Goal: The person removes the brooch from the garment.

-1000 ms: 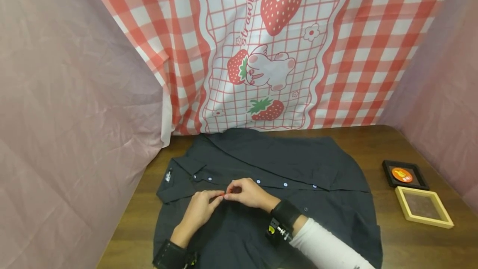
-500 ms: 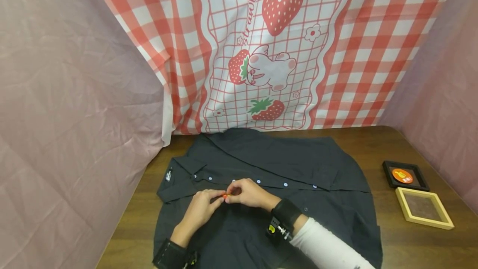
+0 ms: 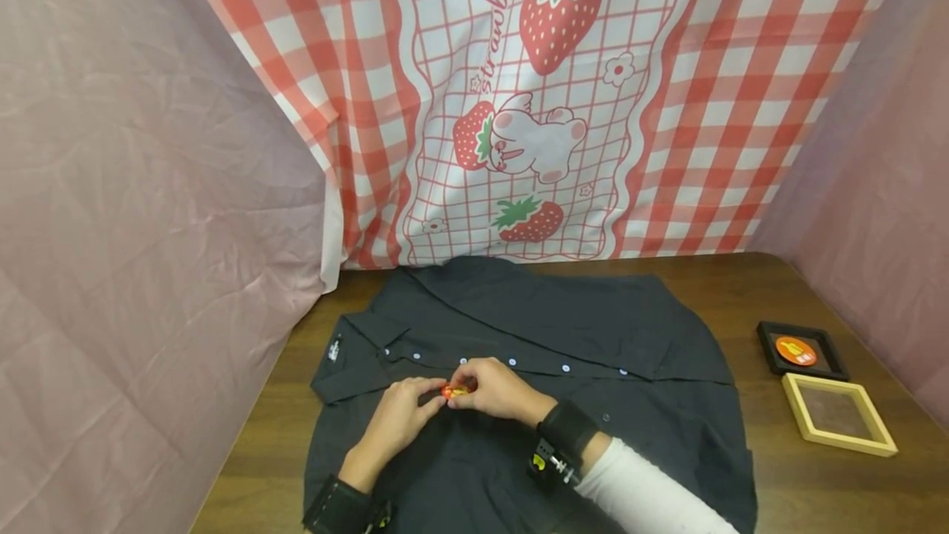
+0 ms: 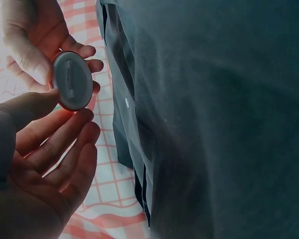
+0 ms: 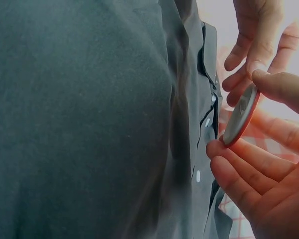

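Pinching a round badge (image 4: 79, 92) by its rim, below the centre of the head view, with the left hand (image 3: 396, 419) at its left side and the right hand (image 3: 500, 390) at its right, each in a thumb-and-fingertip grip. Held by the edge that way, probably to leave uncovered the grey back and its pin clasp (image 4: 68, 79), plain to see at the upper left of the left wrist view. Turned with the red-and-yellow front towards the head view, perhaps to keep the clasp on the side facing the dark shirt (image 3: 593, 320). Hard to tell from these views the state of the pin, fastened or loose. Spread over the desk (image 3: 245, 460), with the collar (image 3: 371, 334) to the left and a row of pale buttons (image 3: 512, 362) across the middle of the frame, likely to keep the fabric flat. Set well apart from both hands at the right of the frame, with a black frame (image 3: 771, 359) around an orange disc (image 3: 796, 350) and a pale frame (image 3: 848, 444) just beside it, seemingly to stay out of the way.
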